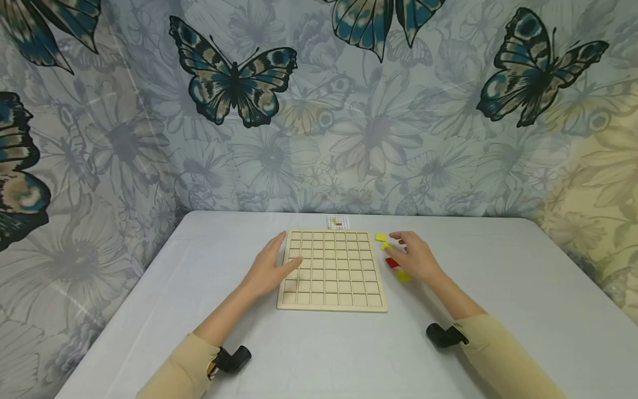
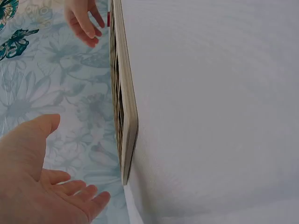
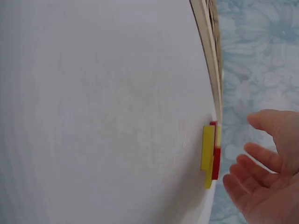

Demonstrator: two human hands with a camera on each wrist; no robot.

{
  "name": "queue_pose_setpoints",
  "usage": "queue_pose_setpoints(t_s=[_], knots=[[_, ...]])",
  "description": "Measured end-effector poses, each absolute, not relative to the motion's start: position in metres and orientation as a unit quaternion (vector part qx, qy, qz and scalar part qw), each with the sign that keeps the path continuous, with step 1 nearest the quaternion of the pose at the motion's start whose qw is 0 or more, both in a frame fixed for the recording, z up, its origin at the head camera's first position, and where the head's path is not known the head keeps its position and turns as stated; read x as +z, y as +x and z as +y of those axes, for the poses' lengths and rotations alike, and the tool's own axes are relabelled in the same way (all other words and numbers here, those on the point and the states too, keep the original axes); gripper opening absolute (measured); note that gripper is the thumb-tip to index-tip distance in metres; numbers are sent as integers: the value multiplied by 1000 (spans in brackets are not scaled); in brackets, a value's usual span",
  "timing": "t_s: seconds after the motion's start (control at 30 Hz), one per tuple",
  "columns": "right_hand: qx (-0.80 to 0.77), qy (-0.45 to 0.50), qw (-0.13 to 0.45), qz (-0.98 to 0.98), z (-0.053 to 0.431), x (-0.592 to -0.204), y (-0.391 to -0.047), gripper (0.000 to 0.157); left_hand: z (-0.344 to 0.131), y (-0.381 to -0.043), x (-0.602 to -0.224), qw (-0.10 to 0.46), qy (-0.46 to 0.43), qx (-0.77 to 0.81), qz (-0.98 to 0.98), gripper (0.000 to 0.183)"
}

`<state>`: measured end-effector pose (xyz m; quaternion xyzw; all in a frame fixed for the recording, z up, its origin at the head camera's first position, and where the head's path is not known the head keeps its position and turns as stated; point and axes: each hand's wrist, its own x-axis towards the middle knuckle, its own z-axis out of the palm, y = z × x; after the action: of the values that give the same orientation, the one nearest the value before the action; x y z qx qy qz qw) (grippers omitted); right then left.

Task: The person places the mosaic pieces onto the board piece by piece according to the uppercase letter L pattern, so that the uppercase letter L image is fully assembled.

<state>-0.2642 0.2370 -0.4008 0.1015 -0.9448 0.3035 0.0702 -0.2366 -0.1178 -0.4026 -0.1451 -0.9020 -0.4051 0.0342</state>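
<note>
A square wooden board (image 1: 331,271) with a grid of shallow square cells lies flat in the middle of the table. My left hand (image 1: 266,269) is at its left edge, thumb reaching over the cells, fingers relaxed and holding nothing. Off the board's right side hovers my right hand (image 1: 417,259), thumb and fingers apart with nothing between them. Close below it are a red piece (image 1: 392,262) and a yellow piece (image 1: 403,275). Farther back sits a flat yellow piece (image 1: 380,237). In the right wrist view, yellow (image 3: 207,148) and red pieces (image 3: 216,163) lie clustered beside the board.
A small printed card (image 1: 338,222) with a grid and coloured marks lies behind the board, near the back of the table. White cloth covers the table (image 1: 319,354). Behind stands a wall covering (image 1: 309,160) with butterflies and flowers.
</note>
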Motion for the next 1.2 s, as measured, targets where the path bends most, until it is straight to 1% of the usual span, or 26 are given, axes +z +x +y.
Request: queue_pose_setpoints(t_s=[0.1,0.23,0.43,0.77,0.87,1.03,1.2], knots=[[305,95,60,-946,240,-402,-270,40,-119,-233,-406,6,-142,-416,-898,83],[307,77,43,-948,245,-404,-277,37,-120,-228,-408,-29,-139,-419,-897,84],[312,63,22,-948,249,-407,-286,35,-123,-225,-413,-45,-150,-416,-896,85],[304,55,4,-951,248,-407,-290,33,-125,-225,-419,-84,-187,-394,-896,94],[303,58,2,-951,248,-408,-292,33,-125,-226,-421,-96,-199,-378,-899,97],[305,54,3,-951,248,-409,-293,32,-125,-225,-423,-125,-210,-366,-898,107],[306,53,9,-950,247,-409,-293,31,-125,-223,-423,-133,-232,-340,-902,111]])
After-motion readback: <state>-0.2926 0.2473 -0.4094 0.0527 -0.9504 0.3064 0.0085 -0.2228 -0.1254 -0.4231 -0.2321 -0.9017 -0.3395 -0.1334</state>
